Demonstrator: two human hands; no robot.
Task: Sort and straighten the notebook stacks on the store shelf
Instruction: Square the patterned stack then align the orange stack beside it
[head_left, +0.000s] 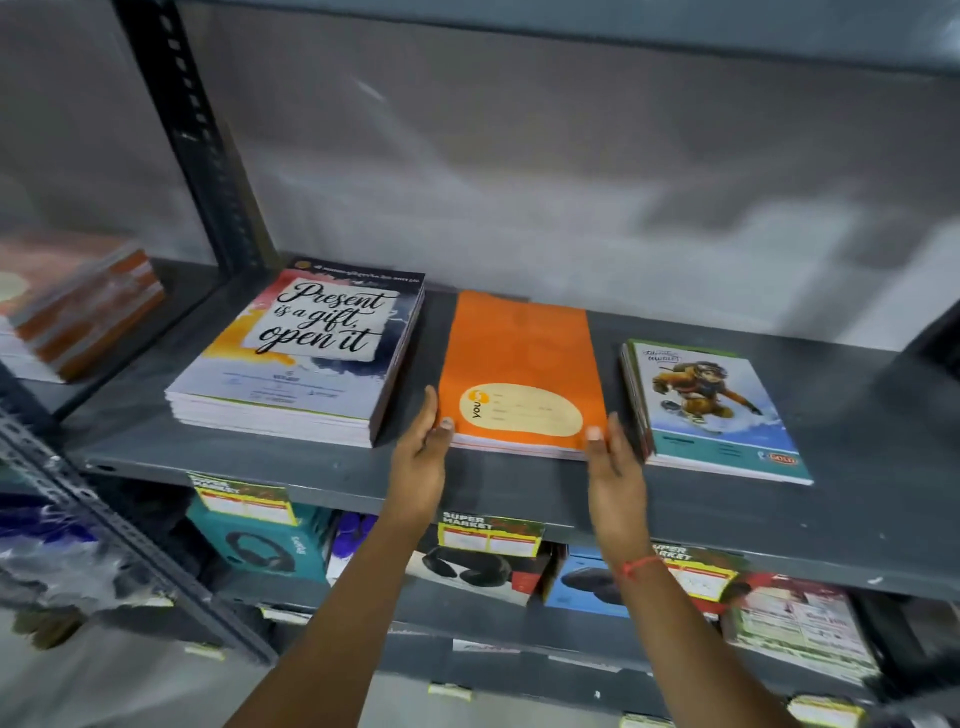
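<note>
Your fingers lay flat and together on both sides, palms facing in, and each thumb rested on the top cover at a near corner. Your left hand (422, 457) pressed the left edge of the thin orange paper-covered notebook stack (522, 374), and your right hand (613, 467) pressed its right edge, so the stack was squeezed between two open palms rather than gripped.

That stack lay in the middle of the dark grey metal shelf (852, 499), its near edge close to the shelf's front edge and its far edge short of the back. It sat turned a little against the front edge.

To do this step well, you needed even pressure from both palms low on the pages, so the lower books moved with the top one. I judged a light tap of the near edge would square it to the shelf's front.

Toward the left end stood the thick watercolour-printed notebook stack with black script lettering (296, 358), near your left hand but apart. Toward the right end lay the fanned stack of blue-and-white notebooks with a cartoon skier (717, 410), its left edges ragged and just beside your right fingers (623, 431); that one looked the next to need straightening.
</note>
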